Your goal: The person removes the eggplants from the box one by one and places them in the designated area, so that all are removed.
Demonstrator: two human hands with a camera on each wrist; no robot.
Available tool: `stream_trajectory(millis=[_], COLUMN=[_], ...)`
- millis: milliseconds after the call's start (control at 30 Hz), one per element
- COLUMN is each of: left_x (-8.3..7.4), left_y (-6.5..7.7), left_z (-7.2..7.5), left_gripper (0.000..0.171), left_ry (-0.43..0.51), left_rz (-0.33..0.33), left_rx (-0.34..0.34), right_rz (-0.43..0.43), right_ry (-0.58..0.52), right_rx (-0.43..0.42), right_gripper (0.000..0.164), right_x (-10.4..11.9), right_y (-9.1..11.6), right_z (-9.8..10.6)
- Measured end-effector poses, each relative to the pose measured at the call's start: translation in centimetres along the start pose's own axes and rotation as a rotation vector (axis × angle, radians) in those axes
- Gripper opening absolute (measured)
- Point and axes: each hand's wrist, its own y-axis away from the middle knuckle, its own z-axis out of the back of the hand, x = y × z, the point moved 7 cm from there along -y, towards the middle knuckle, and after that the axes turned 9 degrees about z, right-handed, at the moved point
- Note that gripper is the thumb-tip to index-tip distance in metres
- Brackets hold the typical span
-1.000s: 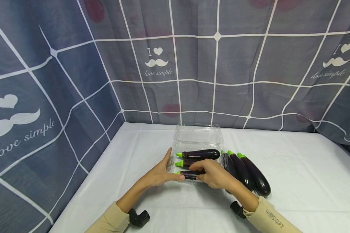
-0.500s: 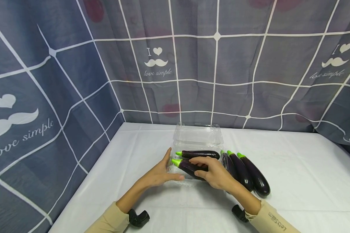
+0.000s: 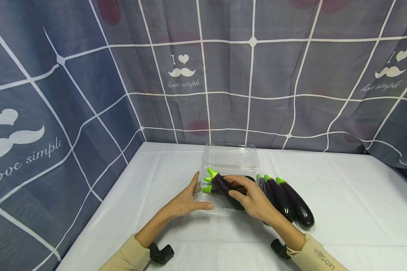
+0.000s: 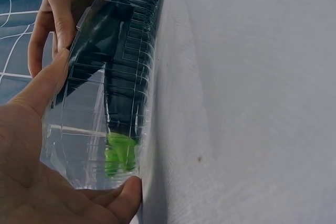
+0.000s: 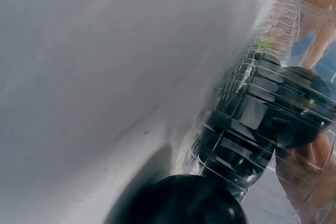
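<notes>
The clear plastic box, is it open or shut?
Open: its lid is folded back behind the base, leaving the eggplants uncovered.

Grid-patterned cloth (image 3: 227,67) reads "I", heart, moustache, "love simple" at centre and right; "love simple" repeats at left. Right sleeve (image 3: 320,258) bears dark lettering, "Lets…", remainder unclear.
</notes>
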Motion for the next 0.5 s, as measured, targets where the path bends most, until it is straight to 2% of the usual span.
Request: stream_trajectory(millis=[133,300,500], left_x=[0.01,-0.01,0.00], left_y=[-0.08,-0.13,-0.10], left_z=[0.05,0.07,0.05], left_gripper=[0.123,0.123,0.123], left_ry=[-0.015,-0.017,-0.014], left_rz=[0.006,-0.001,-0.012], left_rx=[-0.019,-0.024,-0.021], right_rz=[-0.002,-0.048,-0.041], right_ry=[-0.019,0.000,0.031], right_rx=[-0.036,-0.063,-0.086], right_gripper=[0.036,0.037,0.038], right_x=[0.05,-0.25,-0.42], right_y=[-0.04,0.01,0.07], right_z=[0.36,0.59,0.71])
